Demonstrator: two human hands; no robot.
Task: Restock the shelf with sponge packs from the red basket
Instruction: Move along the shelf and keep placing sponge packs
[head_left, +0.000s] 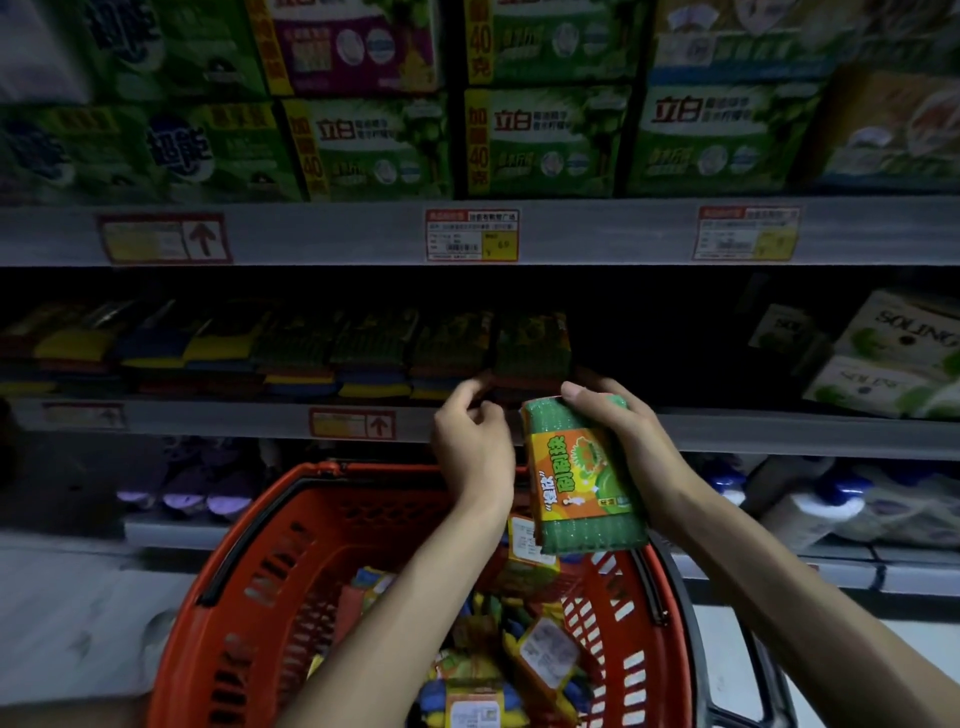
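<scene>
My right hand (618, 436) grips a green sponge pack (582, 478) with an orange label, held upright just in front of the middle shelf's edge (753, 431). My left hand (470, 441) reaches to the shelf edge beside it, its fingers curled at the bottom of the rightmost stack of sponge packs (530, 348); whether it grips one is unclear. Rows of dark green and yellow-blue sponge packs (291, 348) fill the shelf to the left. Below my arms the red basket (291, 551) holds several more sponge packs (540, 649).
Green detergent boxes (540, 140) fill the upper shelf, with price tags (471, 235) on its edge. White boxes (893, 358) stand at the right of the middle shelf, with a dark gap between them and the sponges. Bottles (810, 499) and purple items (197, 483) sit on the lower shelf.
</scene>
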